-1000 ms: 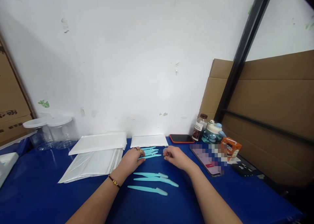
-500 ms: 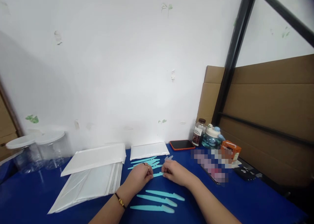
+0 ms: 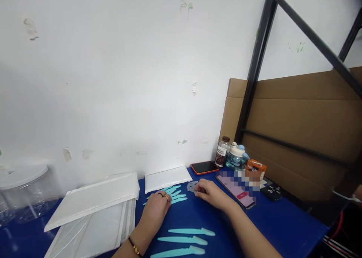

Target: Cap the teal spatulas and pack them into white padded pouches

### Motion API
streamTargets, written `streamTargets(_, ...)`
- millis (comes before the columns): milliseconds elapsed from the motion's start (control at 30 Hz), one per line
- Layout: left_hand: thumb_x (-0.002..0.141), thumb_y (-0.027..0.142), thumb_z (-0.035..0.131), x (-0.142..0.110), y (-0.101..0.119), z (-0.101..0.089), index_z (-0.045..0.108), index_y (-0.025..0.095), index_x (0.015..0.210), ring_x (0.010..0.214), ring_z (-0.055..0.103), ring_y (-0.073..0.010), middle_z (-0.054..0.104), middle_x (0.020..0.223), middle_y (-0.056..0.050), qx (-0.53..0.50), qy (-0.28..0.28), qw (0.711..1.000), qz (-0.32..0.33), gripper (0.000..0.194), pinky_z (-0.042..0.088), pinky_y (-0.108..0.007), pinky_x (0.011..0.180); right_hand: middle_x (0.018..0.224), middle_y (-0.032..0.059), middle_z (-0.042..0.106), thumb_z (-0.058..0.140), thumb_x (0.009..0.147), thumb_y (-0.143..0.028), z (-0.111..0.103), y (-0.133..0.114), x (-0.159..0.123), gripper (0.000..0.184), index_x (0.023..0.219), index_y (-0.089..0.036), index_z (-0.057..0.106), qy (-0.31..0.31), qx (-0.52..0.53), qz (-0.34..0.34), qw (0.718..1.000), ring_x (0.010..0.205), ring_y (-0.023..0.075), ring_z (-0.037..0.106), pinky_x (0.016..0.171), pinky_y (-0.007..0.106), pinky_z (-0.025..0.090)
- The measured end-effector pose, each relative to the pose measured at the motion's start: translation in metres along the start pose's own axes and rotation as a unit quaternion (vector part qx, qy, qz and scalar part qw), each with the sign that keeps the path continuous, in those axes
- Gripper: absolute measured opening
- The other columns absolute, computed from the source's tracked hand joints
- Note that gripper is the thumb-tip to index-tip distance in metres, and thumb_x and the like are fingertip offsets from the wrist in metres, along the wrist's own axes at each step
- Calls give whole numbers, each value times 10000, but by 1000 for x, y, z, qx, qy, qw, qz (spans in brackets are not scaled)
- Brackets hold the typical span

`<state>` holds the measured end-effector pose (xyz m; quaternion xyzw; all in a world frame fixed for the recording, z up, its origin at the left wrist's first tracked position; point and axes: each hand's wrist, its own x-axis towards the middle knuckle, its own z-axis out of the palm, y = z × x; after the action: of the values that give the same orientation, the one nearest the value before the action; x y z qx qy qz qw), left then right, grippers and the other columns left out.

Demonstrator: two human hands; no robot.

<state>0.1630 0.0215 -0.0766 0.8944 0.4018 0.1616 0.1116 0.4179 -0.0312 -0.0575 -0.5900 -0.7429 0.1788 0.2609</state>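
Two bare hands work above a blue tabletop [image 3: 198,216], among slim turquoise eyebrow razors. The left hand [image 3: 155,209], with rings and a beaded bracelet, lies palm down at the near left edge of a loose pile of razors [image 3: 178,200]. Its fingers bend down and inward over the handle ends; the razors' other ends fan out to the right, beyond the fingertips. Whether the fingers pinch a razor cannot be told, since the back of the hand hides their tips.

The right hand [image 3: 209,193] is turned inward, to the right of the pile and apart from it. Its fingers are curled, with the thumb below the index finger, beside a small cluster of translucent pieces [image 3: 192,186]; whether anything is pinched there cannot be made out. Between the hands and the near edge of the view, three separate razors [image 3: 182,240] lie roughly parallel, touched by neither hand, their wider ends to the right.

Left of the left hand are stacked white padded envelopes [image 3: 96,201]; behind the pile, a smaller white envelope [image 3: 166,179]. Beyond the right hand lie a red-edged phone [image 3: 204,167] and a phone with a lit screen [image 3: 239,192].
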Motion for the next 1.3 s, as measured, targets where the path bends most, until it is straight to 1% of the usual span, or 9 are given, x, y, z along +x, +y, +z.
streamTargets(167,792,285,518,-16,19,-4,606,222,885,838,513,-140,594,920,-15,-128,-44,989,51,143,396,-243,751,639,-34,568,781,529,-375,-10,-2,-17,387,809,-147,639,-259,115,24,959,569,96,517,505,171,378)
streamTargets(233,729,334,595,-20,25,0,620,228,859,783,511,-121,600,887,4,-165,-87,981,58,170,401,-213,696,620,-46,576,813,452,-360,-6,-2,-20,419,778,-154,651,-302,88,30,949,535,86,509,470,162,358)
streamTargets(400,732,264,543,-16,22,9,624,206,790,666,520,-100,612,780,13,-137,-107,985,-9,116,368,-198,591,617,-38,577,741,597,-284,10,-4,-8,218,749,-162,642,-214,57,23,975,539,87,510,480,169,355)
streamTargets(533,740,251,520,-14,17,5,611,200,786,718,530,-123,619,795,3,-89,-60,992,-71,114,353,-219,618,761,2,590,635,707,-182,21,-7,6,73,778,-171,619,-120,24,-37,992,647,107,532,564,188,381)
streamTargets(700,774,258,516,-20,19,1,610,207,780,758,529,-132,614,820,1,-61,-22,994,-89,107,340,-235,660,885,29,567,556,776,-171,22,-8,5,73,840,-195,583,-98,-26,-99,990,788,150,540,697,228,393)
streamTargets(967,841,292,468,-22,2,-10,624,219,828,853,535,-158,629,872,-10,6,2,997,-74,173,331,-274,745,931,38,567,542,773,-157,4,7,7,90,851,-192,572,-62,-24,-64,996,820,156,541,723,233,393)
streamTargets(1100,827,324,503,-30,14,-17,618,228,856,863,528,-148,620,887,-4,-33,24,998,-46,153,343,-263,763,799,-1,571,611,740,-245,1,-8,-12,83,810,-200,603,-139,14,-83,987,705,124,527,608,199,381)
streamTargets(1200,783,365,560,-38,26,-20,630,238,837,776,530,-116,612,838,15,-101,-43,994,-10,155,367,-218,694,755,-26,566,716,625,-306,6,-21,-28,235,815,-205,619,-232,22,-116,966,633,103,504,525,181,346)
streamTargets(1300,695,354,644,-43,31,-17,641,241,834,736,533,-106,615,836,26,-128,-108,986,8,179,372,-190,629,781,-23,571,672,646,-216,15,-29,-32,183,818,-202,612,-204,-6,-119,972,641,97,495,531,179,335)
